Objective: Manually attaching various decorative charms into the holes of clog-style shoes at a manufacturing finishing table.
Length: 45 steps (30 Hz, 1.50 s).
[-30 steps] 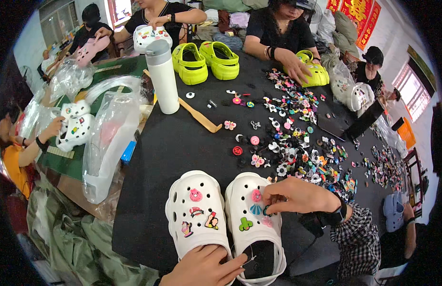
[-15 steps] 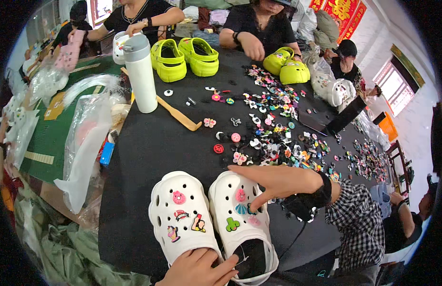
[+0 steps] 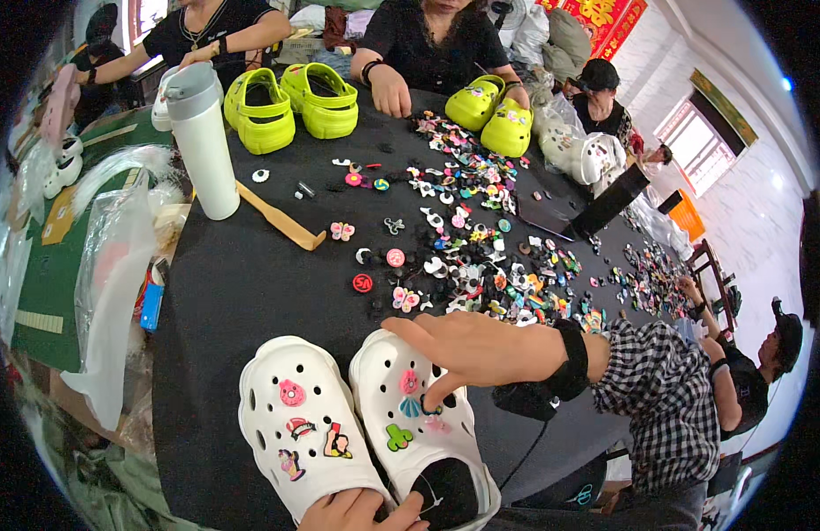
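Note:
Two white clogs, the left one (image 3: 281, 376) and the right one (image 3: 463, 425), lie side by side, toes away from me. Pink round charms (image 3: 291, 393), a green cactus charm (image 3: 398, 437), a blue shell charm (image 3: 411, 407) and others decorate their tops. My left hand (image 3: 361, 513) grips the left clog at its foot opening, fingertips reaching toward the right clog. Over the right clog's toe is my right hand (image 3: 481, 350), index finger stretched out, thumb lowered onto a small dark charm beside the shell. Its other fingers are hidden.
Many loose charms (image 3: 481, 274) are heaped on the black tabletop (image 3: 242, 292). A white bottle (image 3: 206, 150), a wooden shoehorn-like stick (image 3: 286, 226) and lime clogs (image 3: 317, 97) stand farther off. Across the table, a person's hand (image 3: 390, 93) rests near more lime clogs (image 3: 507, 128).
The whole view has shifted, so the table's things sit farther left. My hands keep their places on the clogs. At the far left, a person's pink clog has moved.

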Motion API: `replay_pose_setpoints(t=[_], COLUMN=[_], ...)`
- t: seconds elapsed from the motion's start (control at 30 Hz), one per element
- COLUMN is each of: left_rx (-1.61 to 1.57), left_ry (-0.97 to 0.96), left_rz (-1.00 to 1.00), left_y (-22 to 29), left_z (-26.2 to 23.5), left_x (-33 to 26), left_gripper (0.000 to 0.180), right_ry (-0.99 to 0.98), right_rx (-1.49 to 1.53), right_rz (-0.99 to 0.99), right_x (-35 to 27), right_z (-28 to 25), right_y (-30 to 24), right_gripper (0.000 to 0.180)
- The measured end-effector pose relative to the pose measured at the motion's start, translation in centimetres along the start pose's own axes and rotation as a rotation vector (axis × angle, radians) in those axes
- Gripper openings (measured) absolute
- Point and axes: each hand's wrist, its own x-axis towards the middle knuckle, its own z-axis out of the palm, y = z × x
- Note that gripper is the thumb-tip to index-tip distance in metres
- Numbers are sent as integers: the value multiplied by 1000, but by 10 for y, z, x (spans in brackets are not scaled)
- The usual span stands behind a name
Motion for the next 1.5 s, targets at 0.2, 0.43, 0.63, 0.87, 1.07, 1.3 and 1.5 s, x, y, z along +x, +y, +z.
replay_pose_setpoints(t=[0.2, 0.43, 0.63, 0.87, 1.07, 1.3, 1.5], left_rx=[1, 15, 18, 14, 16, 13, -8], left_ry=[1, 15, 28, 25, 16, -10, -28], left_rz=[-12, 2, 20, 18, 13, -8, -25], left_y=[3, 3, 4, 2, 3, 2, 4], left_z=[-2, -1, 0, 0, 0, 0, -2], left_x=[1, -1, 0, 0, 1, 0, 2], left_gripper=[31, 28, 27, 26, 26, 29, 28], right_ry=[61, -124, -146, -106, -41, -39, 83], right_rx=[-30, 118, 253, 312, 278, 180, 88], right_rz=[-82, -29, -222, -236, -219, -72, -71], right_x=[-1, -11, -10, -13, -15, -8, -6], right_z=[2, -9, -3, 0, 2, 2, 16], right_y=[8, 8, 29, 30, 30, 16, 8], right_gripper=[97, 100, 100, 100, 100, 96, 101])
